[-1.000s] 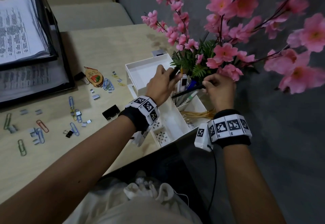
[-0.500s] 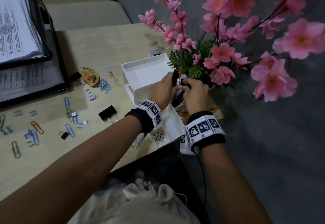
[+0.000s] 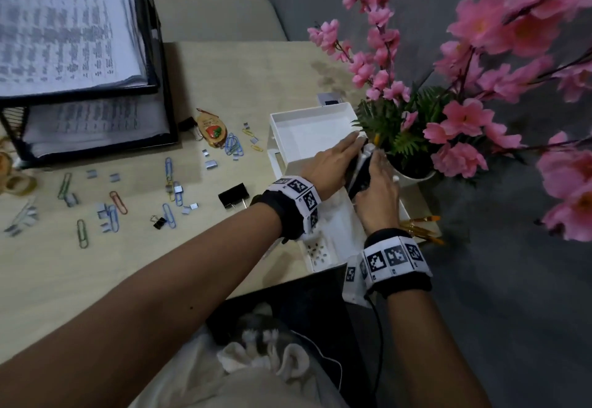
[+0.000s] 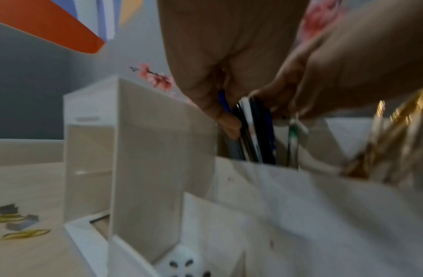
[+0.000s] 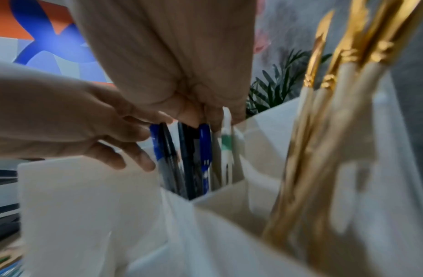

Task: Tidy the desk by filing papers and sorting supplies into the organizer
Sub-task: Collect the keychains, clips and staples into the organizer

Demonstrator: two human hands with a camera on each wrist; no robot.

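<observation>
A white desk organizer point(image 3: 307, 129) stands at the desk's right edge. My left hand point(image 3: 333, 159) and right hand point(image 3: 376, 191) meet over its pen compartment, with a bundle of pens point(image 3: 358, 172) between them. In the right wrist view my left hand point(image 5: 91, 123) lays straight fingers against the side of the blue and black pens point(image 5: 194, 159), while my right hand point(image 5: 172, 61) pinches their tops. The left wrist view shows my thumb against the pens point(image 4: 255, 135) standing in the organizer point(image 4: 146, 150). Gold-handled brushes point(image 5: 336, 97) fill the compartment beside them.
Paper clips point(image 3: 118, 202), staples, a black binder clip point(image 3: 234, 194) and a charm point(image 3: 213, 130) lie scattered on the desk. A black paper tray point(image 3: 153, 55) holds papers at back left. A flower pot point(image 3: 413, 177) with pink blossoms point(image 3: 464, 119) crowds the organizer's right side.
My right hand came left from the flower side and joined the left over the pen compartment. The pens went from slanted across the organizer to upright inside it.
</observation>
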